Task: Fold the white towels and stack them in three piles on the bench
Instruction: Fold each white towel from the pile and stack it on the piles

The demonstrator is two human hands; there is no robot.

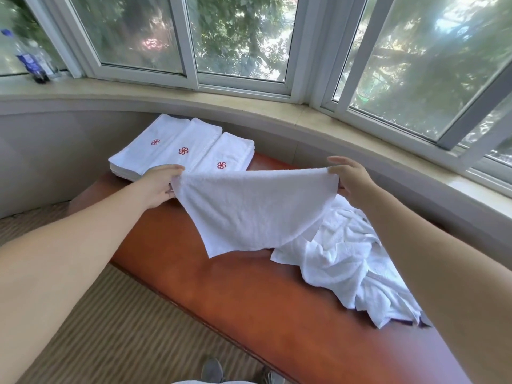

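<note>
White cloth hangs between two hands — the left hand (159,187) and right hand (351,180) each pinch a top corner of the towel (250,209) above the bench (230,286). Best to keep the edge tight and match corners. Three folded piles (182,151) wait beyond the left hand — loose towels (349,259) lie under the right arm.

both hands (159,184) (352,180) stretch towel (249,209) — over bench (221,286)
</note>
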